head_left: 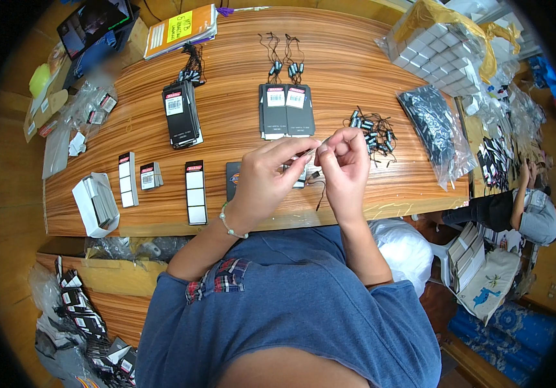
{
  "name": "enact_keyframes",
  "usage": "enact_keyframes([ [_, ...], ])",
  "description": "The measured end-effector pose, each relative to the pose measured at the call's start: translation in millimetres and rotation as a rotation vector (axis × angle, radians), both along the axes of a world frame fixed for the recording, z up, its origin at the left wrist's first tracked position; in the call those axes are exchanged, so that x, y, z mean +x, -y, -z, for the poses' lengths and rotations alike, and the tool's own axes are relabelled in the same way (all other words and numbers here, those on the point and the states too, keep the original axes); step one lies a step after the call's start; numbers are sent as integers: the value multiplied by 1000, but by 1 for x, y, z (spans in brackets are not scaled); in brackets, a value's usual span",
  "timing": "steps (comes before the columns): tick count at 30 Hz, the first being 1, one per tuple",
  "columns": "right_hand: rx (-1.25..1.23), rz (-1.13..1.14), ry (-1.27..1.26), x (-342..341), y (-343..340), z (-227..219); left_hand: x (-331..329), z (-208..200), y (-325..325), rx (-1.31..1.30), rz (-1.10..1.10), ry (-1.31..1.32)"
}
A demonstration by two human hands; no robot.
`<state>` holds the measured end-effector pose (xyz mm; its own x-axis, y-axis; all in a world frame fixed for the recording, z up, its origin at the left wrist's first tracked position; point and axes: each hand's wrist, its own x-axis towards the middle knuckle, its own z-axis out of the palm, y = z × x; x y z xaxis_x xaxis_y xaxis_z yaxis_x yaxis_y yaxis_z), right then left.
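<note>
Close together at the table's front edge, my left hand [266, 173] and my right hand [344, 167] both pinch with thumb and forefinger. A hang tag with a white sticker [300, 179] shows between them, mostly covered by my left fingers. Below my right hand dangles a black tag string [321, 195]; the exact point where my fingertips meet is too small to make out. A dark tag [232, 180] lies partly behind my left hand. Just beyond my hands lie two stacks of dark grey hang tags [287, 119] with strings. A pile of black strings [373, 134] lies right of them.
Another stack of strung tags [181, 119] lies left. Nearer are a white box of cards [97, 204], label cards [196, 194] and small stickers [151, 176]. A plastic bag of dark pieces [434, 132] and bundled white boxes [436, 58] occupy the right. Another person [530, 210] works farther right.
</note>
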<state>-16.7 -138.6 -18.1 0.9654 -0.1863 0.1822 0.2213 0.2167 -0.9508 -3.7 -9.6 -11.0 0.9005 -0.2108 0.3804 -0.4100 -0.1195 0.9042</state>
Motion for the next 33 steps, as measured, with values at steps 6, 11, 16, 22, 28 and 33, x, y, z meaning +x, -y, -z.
enact_keyframes([
  [6,180,-273,-125,-1,14,-2,8,-2,-11,217,-49,354],
  [11,196,-326,-255,-2,21,-8,10,-6,-14,433,-58,723],
  [16,181,-271,-271,-3,24,10,13,-7,-13,465,50,750],
  [22,234,57,9,8,26,-10,7,0,-9,281,158,391],
  [28,397,-297,281,5,27,-48,-14,-4,-21,-130,229,-340],
  [33,259,-337,210,-17,22,-46,10,4,-105,599,92,-74],
])
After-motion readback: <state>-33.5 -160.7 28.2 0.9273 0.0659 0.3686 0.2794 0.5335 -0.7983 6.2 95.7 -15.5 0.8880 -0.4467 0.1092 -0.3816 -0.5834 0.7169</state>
